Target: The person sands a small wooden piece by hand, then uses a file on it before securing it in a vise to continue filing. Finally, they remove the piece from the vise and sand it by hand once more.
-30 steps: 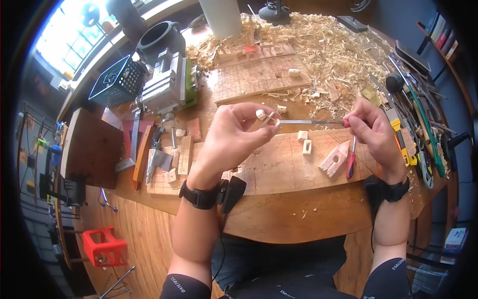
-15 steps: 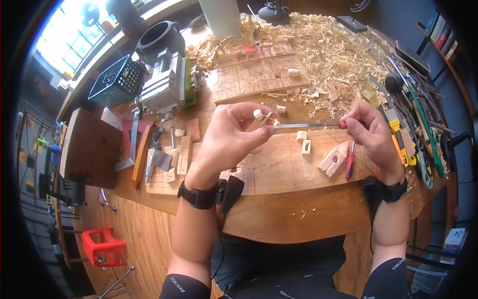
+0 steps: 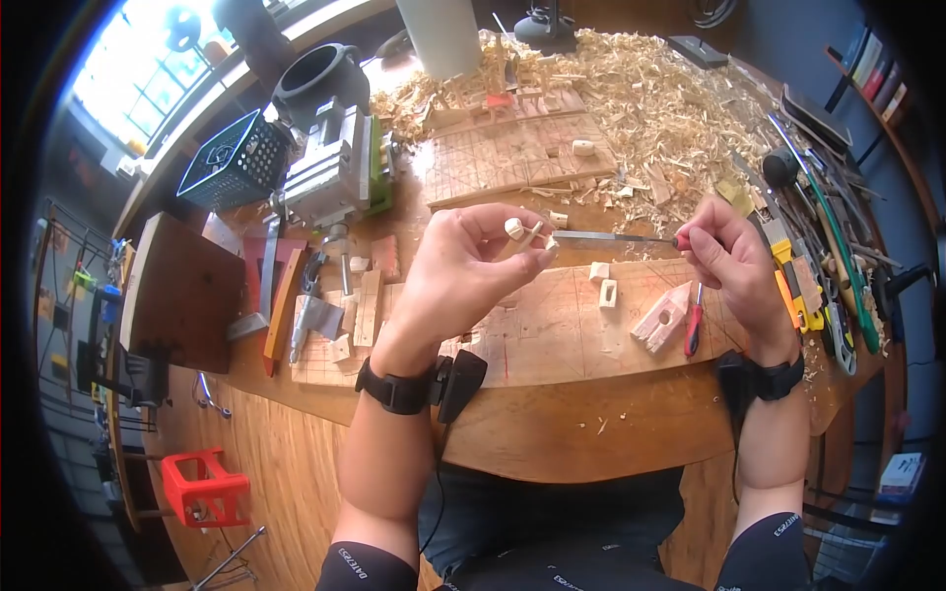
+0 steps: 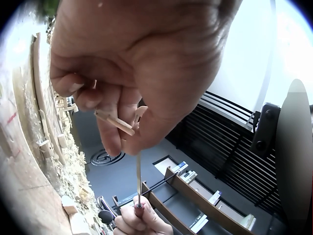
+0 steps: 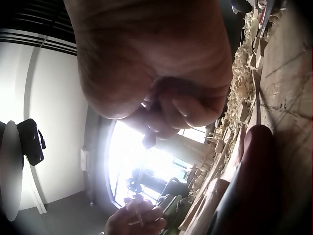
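Observation:
In the head view my left hand pinches a small pale wooden piece between thumb and fingers. My right hand grips the red handle of a slim metal tool, whose flat blade reaches left to the piece at the left fingertips. The left wrist view shows a thin wooden stick in the left hand, with the blade running to the right hand. Exact contact at the blade's tip is hidden by the fingers.
Below the hands lies a marked board with small wooden blocks, a pointed piece with a hole and a red screwdriver. A vise stands left, shavings are heaped behind, and tools lie right.
Between the earlier frames and now, the blade's left end shifts slightly left and down, then back up and right. Both hands keep their holds.

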The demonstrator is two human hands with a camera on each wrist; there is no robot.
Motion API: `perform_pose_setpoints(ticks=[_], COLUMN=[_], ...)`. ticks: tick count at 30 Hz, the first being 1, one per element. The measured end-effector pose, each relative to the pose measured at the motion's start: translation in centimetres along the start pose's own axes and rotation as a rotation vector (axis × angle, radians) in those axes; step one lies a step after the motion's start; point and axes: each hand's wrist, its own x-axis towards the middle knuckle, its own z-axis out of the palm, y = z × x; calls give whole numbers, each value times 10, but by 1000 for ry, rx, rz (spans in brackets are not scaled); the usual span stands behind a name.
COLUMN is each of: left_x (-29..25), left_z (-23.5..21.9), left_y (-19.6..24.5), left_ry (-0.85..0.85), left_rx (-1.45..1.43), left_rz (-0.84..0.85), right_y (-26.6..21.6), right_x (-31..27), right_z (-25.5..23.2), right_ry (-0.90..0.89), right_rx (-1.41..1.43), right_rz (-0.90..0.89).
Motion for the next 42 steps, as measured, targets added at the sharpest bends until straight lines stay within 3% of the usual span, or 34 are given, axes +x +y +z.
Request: perform_pose_setpoints(ticks=[6,9,12,30,32,42], left_x=[0,0,1,2,1,2], left_z=[-1,0,-2,-4,-6,-4], left_y=[0,0,-4,-7,-5,-6], left_ry=[-13,-8,1,-37,-40,-17], left_rx=[-38,-50,-49,-201,-167,-194], left_rz=[15,2,14,10,-50,24], right_y=[1,-1,-2,5,2,2], right_x=[0,0,-2,2,0,-2], right_z=[-2,-3,-4,-1,1,3], right_ry=[-86,-16,-73,-90,-69,-78], right_rx=[78,47,159,131,144,159], right_rz=[34,42,44,23,37,35])
